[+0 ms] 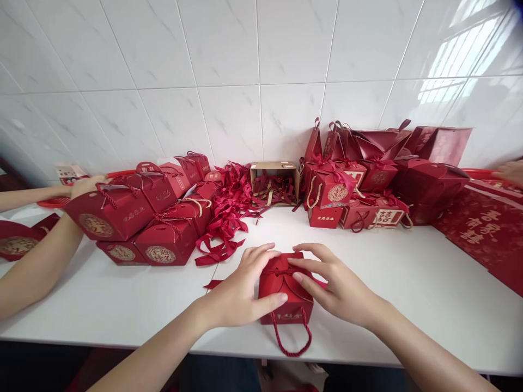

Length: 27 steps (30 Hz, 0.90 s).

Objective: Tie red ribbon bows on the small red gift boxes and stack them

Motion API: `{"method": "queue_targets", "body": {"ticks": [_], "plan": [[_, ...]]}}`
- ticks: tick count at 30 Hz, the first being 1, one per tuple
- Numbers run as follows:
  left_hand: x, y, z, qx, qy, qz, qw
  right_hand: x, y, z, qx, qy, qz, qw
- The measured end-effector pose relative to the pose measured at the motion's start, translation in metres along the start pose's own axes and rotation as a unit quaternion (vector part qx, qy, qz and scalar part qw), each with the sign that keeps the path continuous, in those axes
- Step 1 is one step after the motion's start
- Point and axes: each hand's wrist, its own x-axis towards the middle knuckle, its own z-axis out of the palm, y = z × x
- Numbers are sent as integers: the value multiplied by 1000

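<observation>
A small red gift box [286, 310] stands on the white table near its front edge, its twisted red cord handle [295, 354] hanging down in front. A red ribbon [212, 284] runs across the box's top, its end lying on the table at the left. My left hand [249, 288] grips the box from the left, thumb on the front flap and fingers curved over the top. From the right, my right hand [330, 280] has its thumb and index finger at the ribbon's knot on top. The fingers partly hide the knot.
Filled red gift boxes [165, 247] are stacked at left, beside another person's arm [49, 267]. Loose red ribbons [232, 201] lie by an open cardboard box [274, 165]. More red boxes [337, 193] and a large red bag [486, 228] stand right. Another hand [510, 174] shows far right.
</observation>
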Motion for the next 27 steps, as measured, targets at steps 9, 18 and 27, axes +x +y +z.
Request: {"method": "queue_targets", "body": {"ticks": [9, 18, 27], "plan": [[1, -2, 9, -3, 27, 16, 999, -7, 5, 4, 22, 12, 46, 999], [-5, -10, 15, -106, 6, -80, 991, -10, 11, 21, 217, 24, 205, 954], [-3, -11, 22, -250, 78, -193, 946, -7, 10, 30, 455, 38, 238, 858]]}}
